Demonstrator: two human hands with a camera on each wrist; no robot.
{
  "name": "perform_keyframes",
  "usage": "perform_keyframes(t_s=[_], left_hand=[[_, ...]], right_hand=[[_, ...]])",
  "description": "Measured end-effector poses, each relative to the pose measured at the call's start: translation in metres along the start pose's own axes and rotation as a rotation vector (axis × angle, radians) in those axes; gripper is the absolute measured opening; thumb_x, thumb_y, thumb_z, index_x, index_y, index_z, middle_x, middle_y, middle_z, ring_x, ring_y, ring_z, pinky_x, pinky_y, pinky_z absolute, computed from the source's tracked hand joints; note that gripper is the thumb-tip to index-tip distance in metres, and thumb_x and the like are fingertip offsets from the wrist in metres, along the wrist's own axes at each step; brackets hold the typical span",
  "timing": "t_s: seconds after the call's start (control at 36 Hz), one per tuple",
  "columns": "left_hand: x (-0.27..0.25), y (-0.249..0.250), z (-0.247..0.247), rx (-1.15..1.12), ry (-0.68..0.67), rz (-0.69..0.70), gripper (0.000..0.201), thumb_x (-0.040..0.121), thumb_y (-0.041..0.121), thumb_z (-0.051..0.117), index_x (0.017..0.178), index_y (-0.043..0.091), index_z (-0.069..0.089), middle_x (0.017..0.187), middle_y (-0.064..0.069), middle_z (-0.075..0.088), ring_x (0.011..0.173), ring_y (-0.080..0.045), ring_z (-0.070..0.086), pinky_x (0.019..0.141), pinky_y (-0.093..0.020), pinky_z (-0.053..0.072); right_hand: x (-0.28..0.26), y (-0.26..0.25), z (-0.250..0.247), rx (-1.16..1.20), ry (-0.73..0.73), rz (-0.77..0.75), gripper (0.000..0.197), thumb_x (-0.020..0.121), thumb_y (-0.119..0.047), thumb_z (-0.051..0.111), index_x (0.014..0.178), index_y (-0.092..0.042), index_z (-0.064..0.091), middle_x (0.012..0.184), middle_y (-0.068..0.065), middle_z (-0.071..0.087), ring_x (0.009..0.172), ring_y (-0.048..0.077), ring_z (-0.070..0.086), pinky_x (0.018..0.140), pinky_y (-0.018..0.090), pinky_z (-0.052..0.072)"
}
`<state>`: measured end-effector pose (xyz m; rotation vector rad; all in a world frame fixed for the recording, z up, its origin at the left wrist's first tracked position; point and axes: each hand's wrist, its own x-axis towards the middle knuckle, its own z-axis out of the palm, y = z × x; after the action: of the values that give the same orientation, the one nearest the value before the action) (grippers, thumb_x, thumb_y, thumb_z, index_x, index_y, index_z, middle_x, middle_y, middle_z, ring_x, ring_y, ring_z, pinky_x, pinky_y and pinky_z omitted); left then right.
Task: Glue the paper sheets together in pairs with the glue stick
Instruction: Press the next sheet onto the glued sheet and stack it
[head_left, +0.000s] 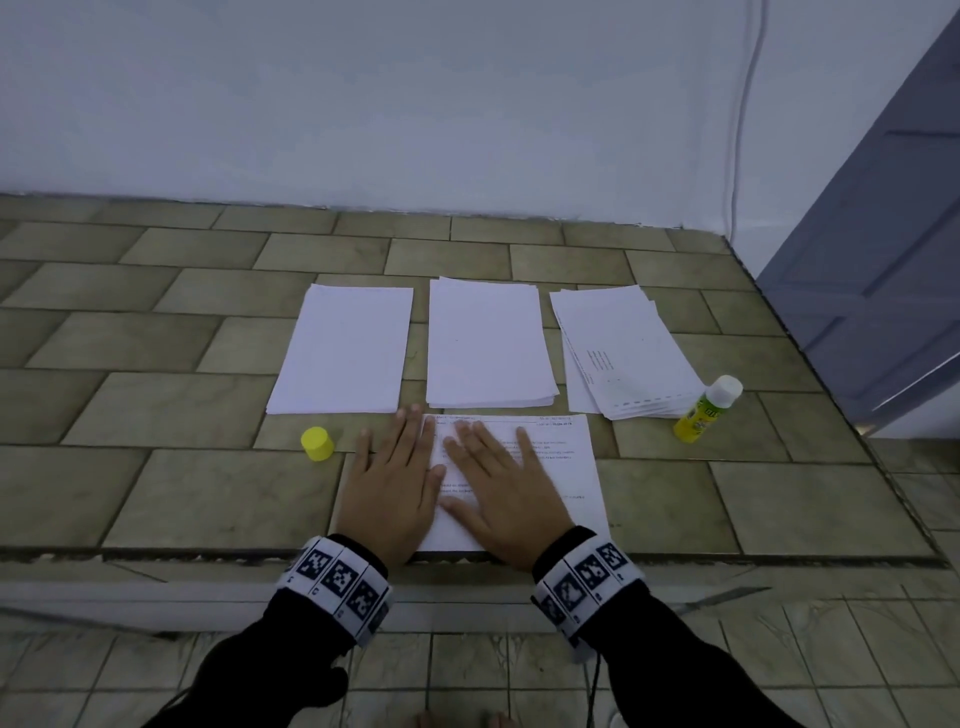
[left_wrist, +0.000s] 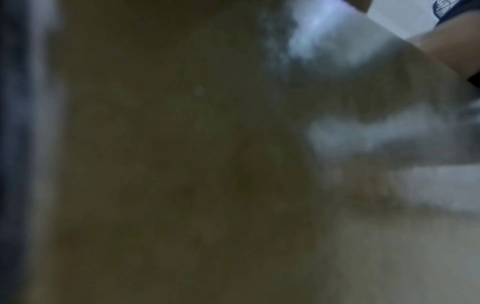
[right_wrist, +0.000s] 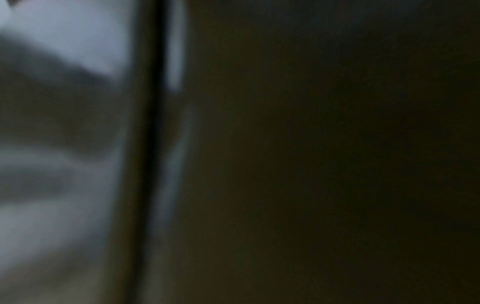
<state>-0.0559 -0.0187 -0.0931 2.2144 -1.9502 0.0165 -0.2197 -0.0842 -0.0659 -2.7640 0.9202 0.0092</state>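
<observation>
Three paper stacks (head_left: 485, 345) are lying mid-worktop (head_left: 156, 499); one yellow cap (head_left: 317, 443) and one glue stick (head_left: 706, 409) are flanking the printed sheet (head_left: 566, 467) at the near edge, where the left hand (head_left: 392, 493) and right hand (head_left: 506, 491) are pressing, each grip flat and wide.

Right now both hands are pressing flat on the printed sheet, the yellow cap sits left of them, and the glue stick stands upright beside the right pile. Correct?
Not quite: the glue stick lies tilted on its side by the right pile, as the head view shows. The left hand and right hand do press flat on the printed sheet, with the yellow cap to their left.
</observation>
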Motion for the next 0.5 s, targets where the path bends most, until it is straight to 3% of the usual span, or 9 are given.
perform_keyframes(t_s=[0.11,0.19,0.28,0.33,0.39,0.44,0.5], left_hand=[[0.000,0.001,-0.001,-0.004,0.009,-0.029,0.062,0.098,0.040,0.024,0.145,0.004,0.043,0.152,-0.012,0.040,0.140,-0.026,0.038,0.112,-0.052,0.029],[0.000,0.003,-0.002,0.003,-0.004,-0.034,0.065,0.098,0.044,0.023,0.145,0.003,0.042,0.152,-0.012,0.039,0.141,-0.026,0.038,0.111,-0.054,0.031],[0.000,0.002,-0.002,0.032,-0.011,-0.032,0.075,0.097,0.056,0.021,0.146,0.003,0.041,0.153,-0.011,0.038,0.142,-0.025,0.035,0.114,-0.050,0.021],[0.000,0.003,-0.003,0.038,-0.017,-0.029,0.082,0.096,0.064,0.017,0.146,0.003,0.042,0.153,-0.011,0.038,0.142,-0.026,0.036,0.112,-0.049,0.016],[0.001,0.004,-0.005,0.033,-0.030,-0.028,0.086,0.095,0.067,0.012,0.146,0.004,0.041,0.154,-0.011,0.038,0.142,-0.026,0.036,0.112,-0.048,0.014],[0.001,0.005,-0.006,0.031,-0.041,-0.033,0.088,0.095,0.068,0.009,0.146,0.004,0.041,0.154,-0.010,0.038,0.142,-0.026,0.035,0.112,-0.048,0.013],[0.001,0.004,-0.006,0.016,-0.050,-0.039,0.086,0.095,0.066,0.008,0.147,0.005,0.040,0.154,-0.010,0.037,0.143,-0.026,0.035,0.112,-0.048,0.014]], right_hand=[[-0.016,0.032,-0.003,-0.022,0.026,0.178,0.091,0.082,-0.069,-0.014,0.155,-0.017,0.005,0.162,-0.003,-0.002,0.147,0.007,-0.007,0.119,0.052,-0.007],[-0.036,0.061,-0.009,-0.067,0.028,0.298,0.098,0.077,-0.071,-0.022,0.155,-0.018,0.004,0.162,-0.005,-0.001,0.148,0.008,-0.003,0.118,0.046,-0.008],[-0.047,0.074,-0.013,-0.086,-0.003,0.344,0.097,0.082,-0.069,-0.020,0.154,-0.015,0.015,0.162,-0.002,0.009,0.149,0.011,0.010,0.118,0.050,0.002],[-0.045,0.071,-0.016,-0.124,-0.002,0.367,0.087,0.093,-0.062,-0.006,0.147,-0.008,0.036,0.155,0.006,0.032,0.143,0.019,0.033,0.115,0.057,0.020],[-0.042,0.063,-0.019,-0.135,0.047,0.372,0.082,0.098,-0.056,0.001,0.140,-0.004,0.048,0.147,0.012,0.045,0.136,0.025,0.043,0.109,0.061,0.023],[-0.036,0.051,-0.021,-0.121,0.072,0.310,0.082,0.097,-0.057,0.000,0.144,-0.003,0.040,0.152,0.013,0.037,0.142,0.026,0.034,0.110,0.061,0.019],[-0.027,0.035,-0.022,-0.036,0.015,0.206,0.086,0.091,-0.063,-0.006,0.153,-0.008,0.013,0.162,0.007,0.007,0.149,0.020,0.004,0.117,0.059,0.011]])
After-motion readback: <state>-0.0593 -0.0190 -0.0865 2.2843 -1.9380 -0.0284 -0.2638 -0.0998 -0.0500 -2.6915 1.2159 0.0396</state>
